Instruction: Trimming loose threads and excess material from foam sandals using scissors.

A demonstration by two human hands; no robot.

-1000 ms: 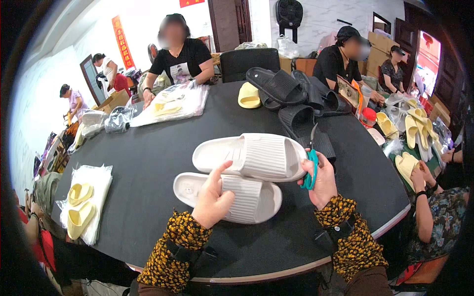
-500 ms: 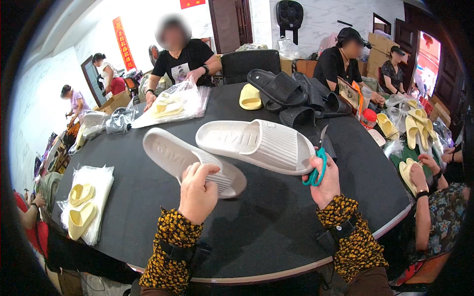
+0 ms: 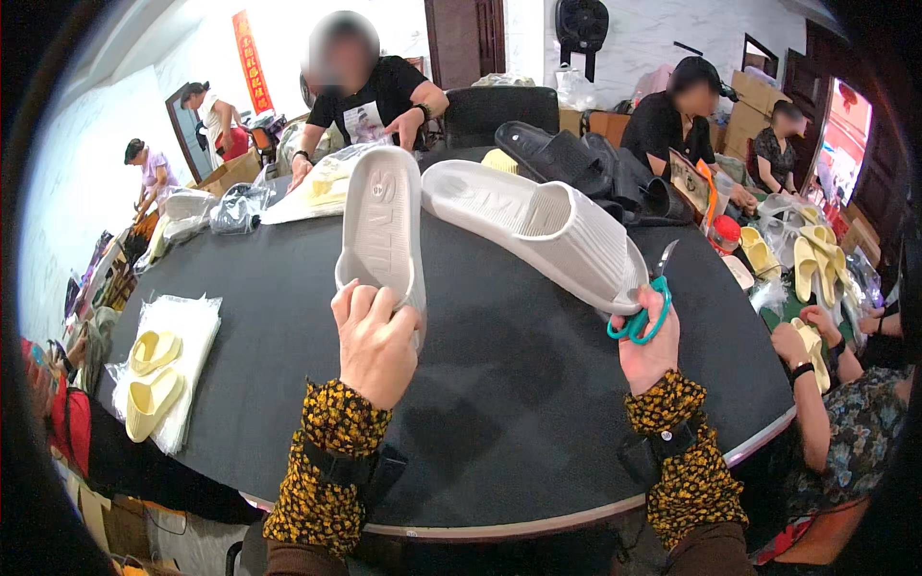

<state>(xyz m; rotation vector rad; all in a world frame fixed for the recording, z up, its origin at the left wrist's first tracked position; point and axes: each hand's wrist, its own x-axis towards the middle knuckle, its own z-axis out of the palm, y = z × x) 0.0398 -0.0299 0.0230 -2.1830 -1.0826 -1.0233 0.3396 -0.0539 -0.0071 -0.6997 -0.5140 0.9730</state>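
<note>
My left hand [image 3: 375,336] is closed round the toe end of a light grey slide sandal [image 3: 381,206], whose heel points up and away from me; its insole faces me. A second light grey slide sandal [image 3: 538,216] slants from upper left to lower right. My right hand [image 3: 648,350] grips it by the toe. Scissors with teal handles [image 3: 645,322] are in that same hand, the blade sticking up past the sandal's toe. Both sandals are held over the black table [image 3: 499,413], and their heel ends almost meet.
Black slides [image 3: 567,163] are heaped at the table's far side, beside a black chair [image 3: 501,115]. Small yellow slides [image 3: 154,389] lie on clear bags at the left. Across the table a person [image 3: 370,101] handles bagged yellow slides; others sit at the right among more slides.
The left sandal has swung from leaning left to nearly upright. My right hand has shifted slightly right, and its sandal's heel has risen. The view has shifted a little.
</note>
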